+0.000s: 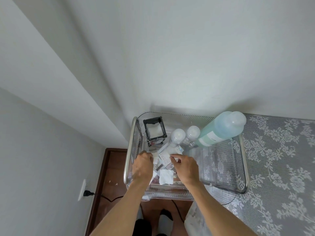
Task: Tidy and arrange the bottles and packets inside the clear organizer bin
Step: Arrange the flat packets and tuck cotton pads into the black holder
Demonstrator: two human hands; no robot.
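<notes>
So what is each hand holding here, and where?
Both hands, left hand and right hand, pinch the packets in the bin at opposite side edges.

Nothing here can be read. The tall green bottle (221, 131) leaning at the far right corner of the clear organizer bin (242, 167) has a pale label with a dark line of print, too small to make out. The black-framed box (154, 132) near the bin's far left corner has a printed panel low on its side, blurred. The packets (164, 159) by the bin's near left edge carry tiny marks, none legible
</notes>
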